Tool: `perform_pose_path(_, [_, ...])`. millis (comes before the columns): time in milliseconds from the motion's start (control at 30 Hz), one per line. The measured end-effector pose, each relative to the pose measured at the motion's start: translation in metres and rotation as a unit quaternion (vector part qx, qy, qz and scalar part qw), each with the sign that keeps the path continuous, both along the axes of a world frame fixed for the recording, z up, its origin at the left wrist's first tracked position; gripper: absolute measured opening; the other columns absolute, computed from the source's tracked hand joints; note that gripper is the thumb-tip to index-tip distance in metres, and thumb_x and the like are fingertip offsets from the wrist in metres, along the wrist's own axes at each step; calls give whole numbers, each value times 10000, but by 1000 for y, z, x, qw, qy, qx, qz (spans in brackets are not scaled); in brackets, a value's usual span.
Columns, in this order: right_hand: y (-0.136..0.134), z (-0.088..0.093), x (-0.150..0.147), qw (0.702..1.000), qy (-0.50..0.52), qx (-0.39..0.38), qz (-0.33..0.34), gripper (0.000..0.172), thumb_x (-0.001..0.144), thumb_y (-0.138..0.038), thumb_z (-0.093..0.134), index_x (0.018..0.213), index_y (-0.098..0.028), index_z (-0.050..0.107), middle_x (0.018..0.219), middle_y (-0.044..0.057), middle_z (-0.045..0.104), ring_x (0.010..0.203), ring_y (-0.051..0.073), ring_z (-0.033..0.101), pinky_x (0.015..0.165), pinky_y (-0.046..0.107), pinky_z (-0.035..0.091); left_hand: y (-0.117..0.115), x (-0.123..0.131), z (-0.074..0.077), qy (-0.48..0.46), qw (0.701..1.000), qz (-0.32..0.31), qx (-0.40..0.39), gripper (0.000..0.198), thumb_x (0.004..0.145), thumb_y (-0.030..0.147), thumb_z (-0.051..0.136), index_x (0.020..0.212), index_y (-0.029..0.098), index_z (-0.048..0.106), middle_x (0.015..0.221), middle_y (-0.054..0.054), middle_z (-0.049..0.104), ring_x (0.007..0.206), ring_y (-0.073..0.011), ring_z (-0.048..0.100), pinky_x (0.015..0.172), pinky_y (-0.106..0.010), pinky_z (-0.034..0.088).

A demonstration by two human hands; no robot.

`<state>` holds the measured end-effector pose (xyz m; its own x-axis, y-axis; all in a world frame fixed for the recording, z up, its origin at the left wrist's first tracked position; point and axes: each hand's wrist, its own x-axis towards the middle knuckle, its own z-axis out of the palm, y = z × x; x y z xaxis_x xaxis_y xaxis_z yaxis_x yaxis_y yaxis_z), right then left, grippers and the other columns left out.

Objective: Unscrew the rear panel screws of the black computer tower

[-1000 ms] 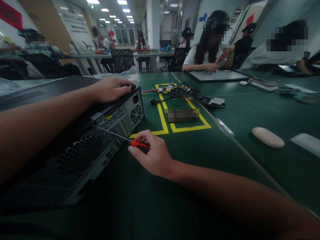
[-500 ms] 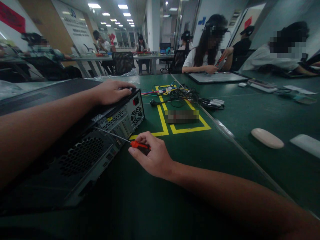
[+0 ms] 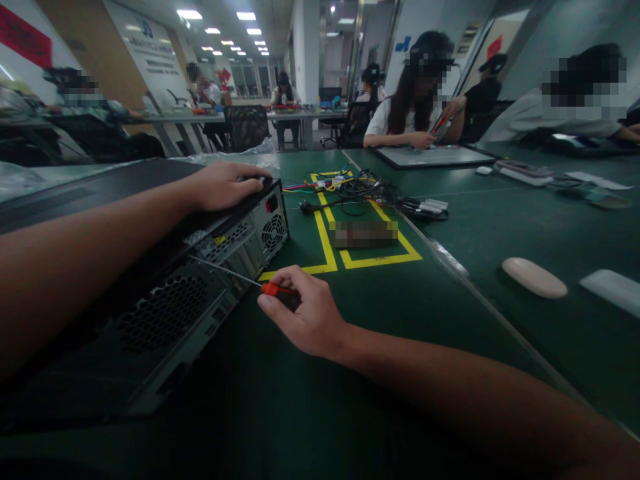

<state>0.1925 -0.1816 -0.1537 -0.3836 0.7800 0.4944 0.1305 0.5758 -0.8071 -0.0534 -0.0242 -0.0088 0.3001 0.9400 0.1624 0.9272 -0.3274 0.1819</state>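
A black computer case (image 3: 100,200) lies on the green table at the left, its metal rear panel with vents and ports facing right. My left hand (image 3: 230,185) rests on the top of the case near its far rear corner, fingers lying flat. My right hand (image 3: 310,310) is closed round the orange and black handle of a screwdriver (image 3: 273,289), to the right of the rear panel. The long thin shaft points left and its tip reaches the upper edge of the panel. Whether the tip sits in a screw is too small to tell.
Tangled cables (image 3: 367,185) lie beyond the case by yellow tape (image 3: 327,247). A blurred-out object (image 3: 365,234) sits inside the tape. At the right are a pinkish oval object (image 3: 534,277) and a white one (image 3: 613,290). A person (image 3: 400,120) works across the table.
The screwdriver handle has turned slightly in my right hand, which has barely shifted. My left hand stays on the case. At the far right, a person has moved a little.
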Motion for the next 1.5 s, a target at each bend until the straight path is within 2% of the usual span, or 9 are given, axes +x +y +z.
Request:
perform_pose_path(100, [0, 0, 0, 1000, -4, -8, 1, 281, 1079, -532, 786, 1101, -258, 724, 1047, 49, 841, 875, 212, 746, 844, 359, 608, -2, 1, 2, 4, 1000, -9, -6, 853, 1008, 659, 522, 1716, 258, 777, 1697, -112, 780, 1475, -505, 743, 1339, -622, 538])
perform_pose_path(400, [0, -2, -2, 1000, -5, -28, 13, 246, 1108, -500, 768, 1096, -255, 744, 970, 30, 808, 868, 206, 749, 784, 333, 594, 0, 0, 3, 7, 1000, -4, -4, 824, 1017, 645, 530, 1705, 278, 794, 1632, -121, 820, 1431, -524, 758, 1293, -655, 572])
perform_pose_path(567, [1, -7, -2, 1000, -3, -17, 9, 305, 1051, -499, 830, 1207, -269, 706, 1027, 21, 818, 874, 207, 774, 813, 349, 618, 2, -2, 1, 6, 1000, -12, 5, 821, 1020, 643, 524, 1697, 269, 801, 1625, -132, 824, 1441, -524, 754, 1303, -647, 562])
perform_pose_path(700, [2, -8, -2, 1000, 6, -6, 16, 301, 1037, -485, 843, 1169, -279, 669, 1031, 15, 811, 872, 209, 783, 810, 356, 625, 2, -2, 1, 6, 1000, -11, 3, 814, 1021, 658, 527, 1691, 289, 805, 1608, -117, 833, 1430, -516, 757, 1291, -634, 570])
perform_pose_path(833, [2, -6, -2, 1000, -5, -2, 16, 221, 1063, -435, 810, 1130, -274, 673, 1041, 23, 814, 908, 212, 797, 833, 361, 634, -2, 1, 3, 18, 1000, -10, -5, 828, 1046, 631, 486, 1717, 244, 778, 1646, -122, 810, 1454, -486, 750, 1315, -595, 547])
perform_pose_path(1033, [2, -4, -1, 1000, -12, -11, 14, 214, 1051, -401, 830, 1126, -272, 676, 1054, 24, 828, 922, 213, 802, 837, 355, 632, -9, 7, 6, 41, 999, -8, -13, 848, 1100, 560, 406, 1766, 125, 699, 1748, -165, 728, 1523, -421, 699, 1374, -567, 478])
perform_pose_path(1200, [2, -5, -2, 1000, -2, -11, 16, 221, 1061, -423, 820, 1126, -275, 670, 1068, 29, 835, 927, 216, 808, 853, 363, 635, -9, 7, 8, 36, 999, -9, -24, 850, 1095, 582, 421, 1770, 146, 699, 1768, -172, 712, 1559, -434, 679, 1376, -572, 467])
perform_pose_path(1500, [2, -5, -1, 1000, -10, -18, 14, 223, 1068, -434, 814, 1140, -272, 680, 1082, 34, 835, 931, 215, 802, 856, 369, 634, -10, 9, 8, 38, 999, 1, -24, 899, 1090, 574, 373, 1784, 88, 672, 1785, -229, 683, 1589, -461, 670, 1376, -560, 462])
